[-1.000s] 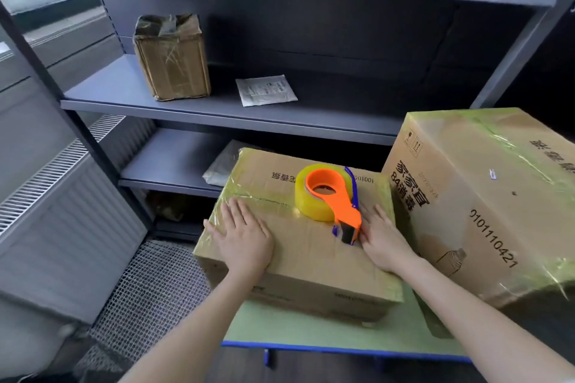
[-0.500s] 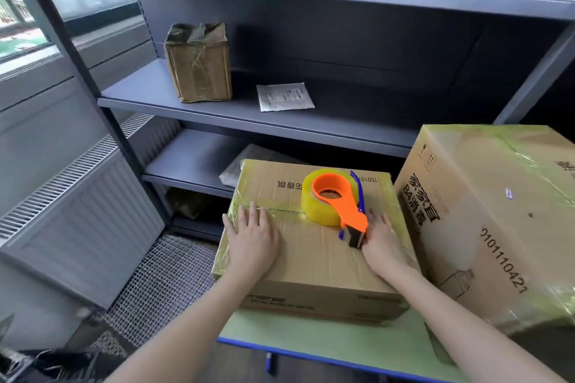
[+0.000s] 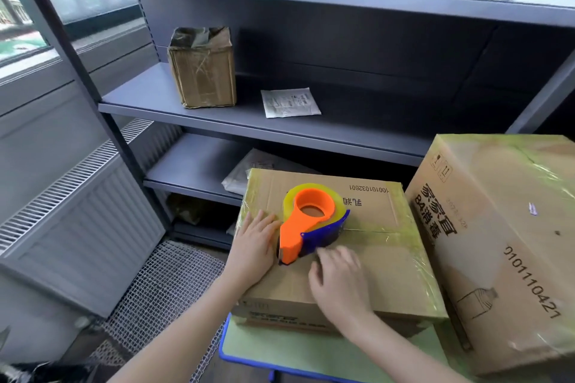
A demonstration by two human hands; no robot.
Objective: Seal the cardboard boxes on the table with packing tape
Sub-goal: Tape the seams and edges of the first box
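Green table point(image 3: 280, 351) carries the box point(image 3: 392, 274) at its left edge; left grip point(image 3: 253, 242) flat beside tape dispenser point(image 3: 311, 216), right grip point(image 3: 339, 283) blurred, unclear.

Body as seen: my left hand point(image 3: 253, 246) and right hand point(image 3: 337, 281) both bare, fingers slender, the right's fingertips smeared by blur; left forearm point(image 3: 186, 329) and right forearm point(image 3: 404, 351) bare and slim, skin smooth, all the way to the frame's lower edge.
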